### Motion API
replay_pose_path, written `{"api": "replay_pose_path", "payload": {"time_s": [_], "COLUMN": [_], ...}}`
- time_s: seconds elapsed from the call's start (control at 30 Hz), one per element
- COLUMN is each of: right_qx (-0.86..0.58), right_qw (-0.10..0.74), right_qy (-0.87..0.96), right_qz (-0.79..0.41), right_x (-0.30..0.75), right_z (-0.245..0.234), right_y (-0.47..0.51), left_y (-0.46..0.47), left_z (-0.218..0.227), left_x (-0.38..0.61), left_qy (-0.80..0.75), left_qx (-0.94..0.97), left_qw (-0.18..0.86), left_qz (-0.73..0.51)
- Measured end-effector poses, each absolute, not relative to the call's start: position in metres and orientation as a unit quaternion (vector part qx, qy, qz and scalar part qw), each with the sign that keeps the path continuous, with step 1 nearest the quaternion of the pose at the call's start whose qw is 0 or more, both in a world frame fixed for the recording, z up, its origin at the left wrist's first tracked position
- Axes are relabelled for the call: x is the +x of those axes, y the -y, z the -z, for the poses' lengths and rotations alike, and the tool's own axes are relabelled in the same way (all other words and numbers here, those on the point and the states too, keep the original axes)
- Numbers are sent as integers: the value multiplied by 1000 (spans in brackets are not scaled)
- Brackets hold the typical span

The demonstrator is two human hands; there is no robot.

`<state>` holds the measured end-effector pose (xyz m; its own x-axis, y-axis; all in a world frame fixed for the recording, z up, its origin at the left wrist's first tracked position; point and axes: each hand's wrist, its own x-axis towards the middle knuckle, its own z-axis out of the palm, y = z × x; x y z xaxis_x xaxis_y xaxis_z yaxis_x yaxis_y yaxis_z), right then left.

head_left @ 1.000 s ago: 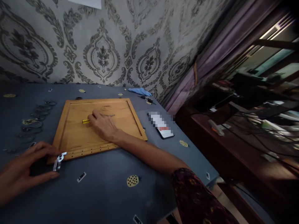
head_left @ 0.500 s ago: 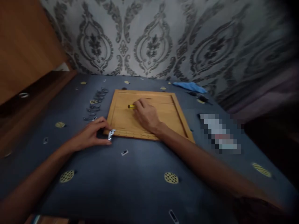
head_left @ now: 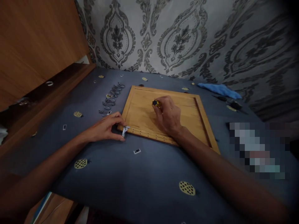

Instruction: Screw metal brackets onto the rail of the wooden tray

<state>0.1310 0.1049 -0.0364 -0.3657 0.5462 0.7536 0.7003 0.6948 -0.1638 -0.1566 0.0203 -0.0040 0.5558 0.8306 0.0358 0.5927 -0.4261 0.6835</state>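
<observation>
Yellow-black tool (head_left: 156,103) now shows handle end to viewer; second ago lay side-on. Metal fitting (head_left: 124,132) at near left corner of wooden board (head_left: 143,113), long axis slanting across near edge, pinched between thumb and fingers of left hand (head_left: 108,127), nearer one. Right hand (head_left: 170,115) grips tool above board, fitting lying leftward and nearer viewer. Dark looped pieces (head_left: 115,92) beyond left hand; blue cloth (head_left: 219,89) far right.

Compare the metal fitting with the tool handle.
The metal fitting is silver; the tool handle is yellow and black. The fitting sits at the wooden board's near left corner, the tool handle farther in. The left hand pinches the fitting; the right hand grips the handle. Both are held.
</observation>
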Motion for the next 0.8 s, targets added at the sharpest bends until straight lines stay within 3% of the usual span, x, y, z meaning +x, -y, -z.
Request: {"api": "replay_pose_path", "payload": {"time_s": [0.23, 0.8], "right_qx": [-340, -313], "right_qw": [477, 481], "right_qy": [806, 817], "right_qz": [87, 63], "right_x": [132, 141], "right_z": [34, 34], "right_y": [-105, -105], "left_y": [-19, -16], "left_z": [0, -1], "left_x": [-155, -154], "left_qy": [-441, -442], "left_qx": [816, 806], "left_qw": [327, 349], "left_qz": [-182, -180]}}
